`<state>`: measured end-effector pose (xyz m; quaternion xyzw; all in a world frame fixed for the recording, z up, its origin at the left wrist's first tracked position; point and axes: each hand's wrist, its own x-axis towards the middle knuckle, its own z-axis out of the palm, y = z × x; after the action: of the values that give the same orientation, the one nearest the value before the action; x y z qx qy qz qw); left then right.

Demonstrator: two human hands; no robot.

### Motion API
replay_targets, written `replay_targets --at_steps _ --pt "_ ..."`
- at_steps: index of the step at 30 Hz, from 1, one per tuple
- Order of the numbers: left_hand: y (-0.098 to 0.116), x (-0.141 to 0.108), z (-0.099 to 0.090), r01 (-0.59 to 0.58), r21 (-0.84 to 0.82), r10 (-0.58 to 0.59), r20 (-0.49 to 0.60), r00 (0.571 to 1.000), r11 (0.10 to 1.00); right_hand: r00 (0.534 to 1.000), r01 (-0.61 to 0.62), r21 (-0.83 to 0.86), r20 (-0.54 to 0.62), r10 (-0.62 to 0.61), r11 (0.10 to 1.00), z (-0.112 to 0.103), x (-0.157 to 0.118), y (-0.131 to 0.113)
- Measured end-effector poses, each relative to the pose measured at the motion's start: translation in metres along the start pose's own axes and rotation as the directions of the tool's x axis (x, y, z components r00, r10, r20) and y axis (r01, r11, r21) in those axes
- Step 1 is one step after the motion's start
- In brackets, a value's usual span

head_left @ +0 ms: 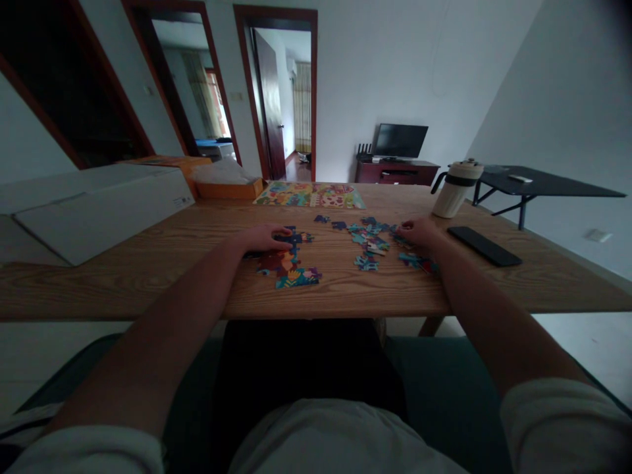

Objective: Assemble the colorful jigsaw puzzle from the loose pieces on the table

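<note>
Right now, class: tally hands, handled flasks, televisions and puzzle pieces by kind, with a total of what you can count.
Left hand plus right hand: 2
Handled flask: 1
Television: 1
Puzzle pieces: too crowded to count, left out
Total: 4

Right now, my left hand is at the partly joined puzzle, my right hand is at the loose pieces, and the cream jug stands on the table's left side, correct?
No: the head view shows the cream jug on the right side of the table. The rest holds: your left hand is at the partly joined puzzle and your right hand at the loose pieces.
</note>
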<state>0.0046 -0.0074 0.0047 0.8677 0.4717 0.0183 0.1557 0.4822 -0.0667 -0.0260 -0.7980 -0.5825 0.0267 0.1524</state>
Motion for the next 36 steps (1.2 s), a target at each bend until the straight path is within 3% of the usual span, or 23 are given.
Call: replay_targets --at_steps 3,14,22,25,30,33,36 --pt "-0.002 0.001 0.000 0.020 -0.023 -0.020 0.010 1.000 1.000 1.000 0.003 -0.032 0.028 -0.002 0.999 0.003 0.000 -0.004" --pt "-0.004 -0.001 -0.002 0.034 -0.046 -0.034 -0.005 0.999 0.998 0.999 0.047 0.102 -0.005 -0.047 0.994 0.013 0.010 0.004" --pt "-0.003 -0.003 -0.004 0.033 -0.055 -0.033 0.004 0.999 0.998 0.995 0.035 0.252 -0.094 -0.011 0.967 0.011 0.005 0.002" --pt "-0.004 -0.002 -0.003 0.021 -0.062 -0.020 0.016 1.000 0.998 0.986 0.030 0.393 -0.163 0.037 0.919 0.011 0.004 0.001" --pt "-0.005 -0.002 -0.003 0.030 -0.045 -0.030 -0.010 0.999 0.999 0.978 0.022 0.637 -0.175 0.117 0.771 0.004 -0.002 -0.002" --pt "-0.003 -0.003 -0.004 0.039 -0.060 -0.040 -0.006 0.999 0.997 0.975 0.055 0.631 -0.201 0.095 0.774 0.001 -0.006 -0.003" --pt "-0.002 -0.004 -0.004 0.040 -0.068 -0.041 -0.012 0.999 0.997 0.984 0.082 0.544 -0.176 0.018 0.835 -0.001 -0.008 -0.003"
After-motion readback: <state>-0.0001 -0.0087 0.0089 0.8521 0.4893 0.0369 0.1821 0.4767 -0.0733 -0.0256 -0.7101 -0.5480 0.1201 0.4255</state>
